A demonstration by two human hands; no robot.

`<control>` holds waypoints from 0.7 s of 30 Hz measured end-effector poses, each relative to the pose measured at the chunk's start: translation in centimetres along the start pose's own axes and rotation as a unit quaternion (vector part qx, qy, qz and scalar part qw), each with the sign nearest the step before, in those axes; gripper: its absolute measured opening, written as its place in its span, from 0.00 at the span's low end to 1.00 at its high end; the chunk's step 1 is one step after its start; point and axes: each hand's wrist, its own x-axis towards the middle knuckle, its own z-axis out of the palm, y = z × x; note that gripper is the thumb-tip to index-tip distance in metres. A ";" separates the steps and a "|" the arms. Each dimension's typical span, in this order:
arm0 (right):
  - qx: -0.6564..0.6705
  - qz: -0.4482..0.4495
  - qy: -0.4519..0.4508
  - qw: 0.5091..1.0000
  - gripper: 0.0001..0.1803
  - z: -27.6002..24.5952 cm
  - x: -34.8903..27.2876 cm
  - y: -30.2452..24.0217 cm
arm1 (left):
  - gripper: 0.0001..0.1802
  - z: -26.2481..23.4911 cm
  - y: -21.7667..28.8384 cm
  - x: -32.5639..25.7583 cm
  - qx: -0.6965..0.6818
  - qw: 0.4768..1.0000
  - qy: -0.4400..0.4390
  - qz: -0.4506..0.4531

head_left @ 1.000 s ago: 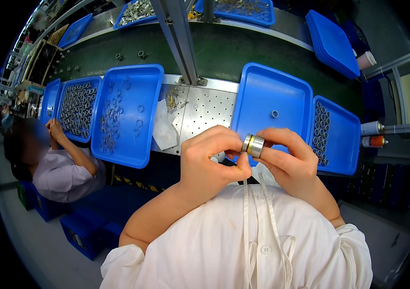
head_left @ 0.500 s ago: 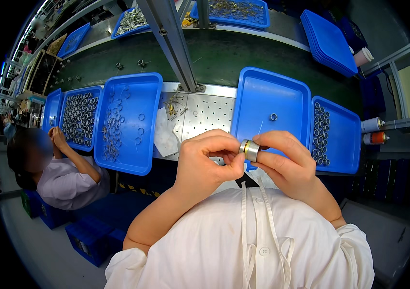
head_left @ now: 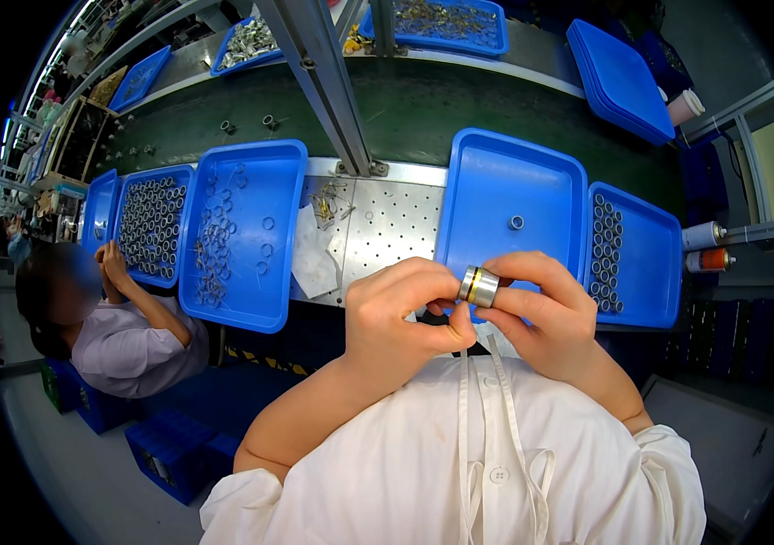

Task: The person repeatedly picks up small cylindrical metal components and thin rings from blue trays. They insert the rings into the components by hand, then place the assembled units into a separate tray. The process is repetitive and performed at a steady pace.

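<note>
Between both hands, in front of my chest, is a short silvery metal cylinder [head_left: 479, 286] with a gold-coloured band around it. My right hand [head_left: 541, 304] grips its right end with thumb and fingers. On the other side my left hand [head_left: 408, 309] is closed with its fingertips against the banded end. Whether the left fingers also pinch a small part is hidden. Just beyond the hands lies a blue tray [head_left: 532, 177] with a single metal ring [head_left: 517, 222] in it.
To the right, another blue tray [head_left: 650, 263] holds rows of metal rings. Left are a tray [head_left: 251, 195] of thin rings and a perforated metal plate [head_left: 396, 218] with small brass-coloured pieces [head_left: 325, 204]. A metal post [head_left: 319, 82] rises by the green belt [head_left: 423, 104]. A co-worker [head_left: 124, 336] sits at left.
The cylinder has moved slightly right and tilted in my fingers. My left hand has shifted a little to the right with it. Small parts on the belt have shifted slightly.
</note>
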 end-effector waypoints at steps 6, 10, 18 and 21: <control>-0.015 -0.074 -0.010 0.997 0.13 -0.1 0.2 0.4 | 0.09 -0.3 -0.1 0.0 -0.063 0.996 -0.012 -0.058; -0.016 -0.044 -0.021 0.999 0.13 -0.2 0.3 0.0 | 0.08 -0.6 -0.1 0.0 -0.066 0.996 -0.017 -0.058; -0.016 -0.013 -0.011 1.000 0.14 0.0 -0.1 -0.5 | 0.09 -0.3 0.1 -0.1 -0.001 1.000 0.012 0.006; -0.017 -0.042 -0.013 0.999 0.15 0.0 0.0 -0.3 | 0.09 -0.4 0.0 -0.2 -0.046 0.998 -0.004 -0.042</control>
